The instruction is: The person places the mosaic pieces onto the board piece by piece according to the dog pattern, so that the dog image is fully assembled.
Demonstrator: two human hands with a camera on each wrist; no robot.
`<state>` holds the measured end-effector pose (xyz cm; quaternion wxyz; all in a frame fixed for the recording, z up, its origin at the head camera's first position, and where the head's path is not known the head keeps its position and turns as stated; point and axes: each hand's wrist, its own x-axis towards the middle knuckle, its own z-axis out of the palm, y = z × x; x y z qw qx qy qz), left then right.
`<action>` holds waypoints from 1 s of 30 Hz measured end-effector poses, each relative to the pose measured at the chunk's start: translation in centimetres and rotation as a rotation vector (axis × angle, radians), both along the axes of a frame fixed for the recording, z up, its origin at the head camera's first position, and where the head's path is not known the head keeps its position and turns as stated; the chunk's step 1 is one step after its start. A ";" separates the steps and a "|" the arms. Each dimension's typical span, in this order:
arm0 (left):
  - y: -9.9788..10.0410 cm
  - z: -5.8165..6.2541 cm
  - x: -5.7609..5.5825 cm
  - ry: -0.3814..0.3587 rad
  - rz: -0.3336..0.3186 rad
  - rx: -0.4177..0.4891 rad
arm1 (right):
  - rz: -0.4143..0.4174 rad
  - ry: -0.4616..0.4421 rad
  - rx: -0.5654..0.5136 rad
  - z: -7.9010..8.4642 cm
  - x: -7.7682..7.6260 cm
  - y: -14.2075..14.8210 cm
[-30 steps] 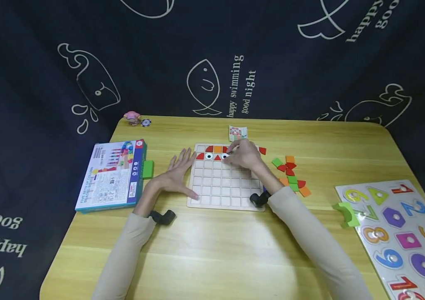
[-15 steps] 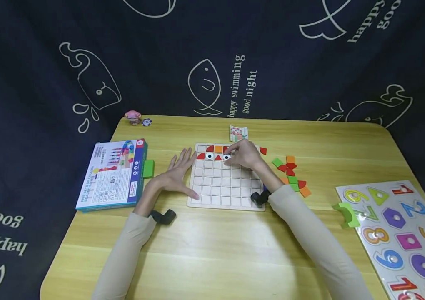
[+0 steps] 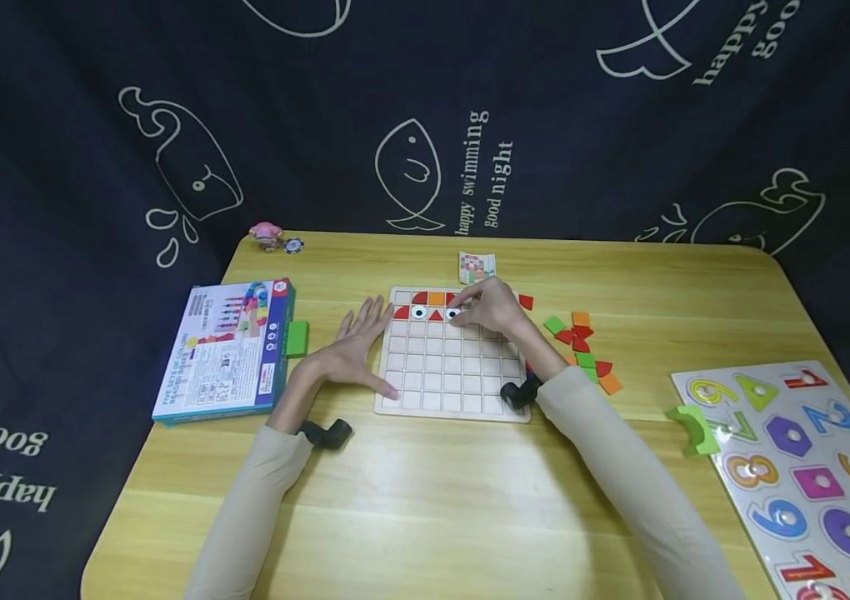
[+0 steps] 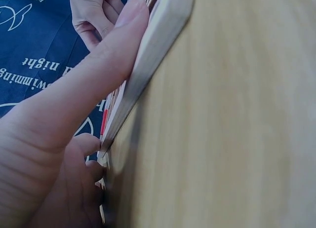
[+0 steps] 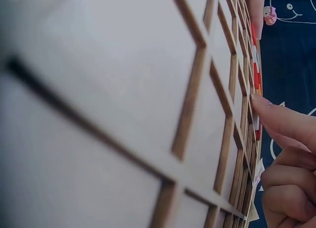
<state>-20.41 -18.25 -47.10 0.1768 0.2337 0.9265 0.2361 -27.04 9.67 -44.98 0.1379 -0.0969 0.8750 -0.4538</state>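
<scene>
A white grid board (image 3: 432, 362) lies mid-table. Along its far rows sit red corner-shaped tiles, an orange square tile (image 3: 436, 298), a small red triangle tile (image 3: 436, 315) and an eye tile (image 3: 418, 312) with a black dot. My right hand (image 3: 496, 307) reaches over the board's far side, thumb and forefinger pinching a second eye tile (image 3: 452, 314) at its cell; its other fingers are curled in the right wrist view. With fingers spread, my left hand (image 3: 350, 354) rests along the board's left edge, thumb on the near left corner.
Loose red, green and orange tiles (image 3: 585, 360) lie right of the board. A pattern card (image 3: 477, 267) sits behind it. On the left are a boxed toy (image 3: 224, 350) and a green block (image 3: 296, 339); a number puzzle board (image 3: 800, 467) occupies the right.
The second eye tile has shifted slightly right under my right fingertips, which stay at the same cell. My left hand and the board have not moved.
</scene>
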 end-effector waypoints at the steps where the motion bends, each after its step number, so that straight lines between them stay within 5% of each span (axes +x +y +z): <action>1: 0.0 0.0 0.0 -0.001 0.000 0.002 | -0.001 -0.012 -0.009 0.0 0.0 0.0; 8: 0.0 -0.2 -0.1 -0.016 0.000 -0.007 | 0.002 -0.068 -0.012 1.8 0.6 1.4; 14: 0.0 0.0 -0.1 -0.009 0.000 -0.007 | -0.090 -0.039 0.082 3.4 2.0 6.3; 22: -0.1 0.2 0.2 -0.012 -0.007 -0.010 | -0.204 -0.117 0.148 2.3 3.2 12.8; 30: 0.2 0.2 0.1 -0.006 -0.018 0.004 | -0.234 -0.209 0.099 1.2 1.2 11.9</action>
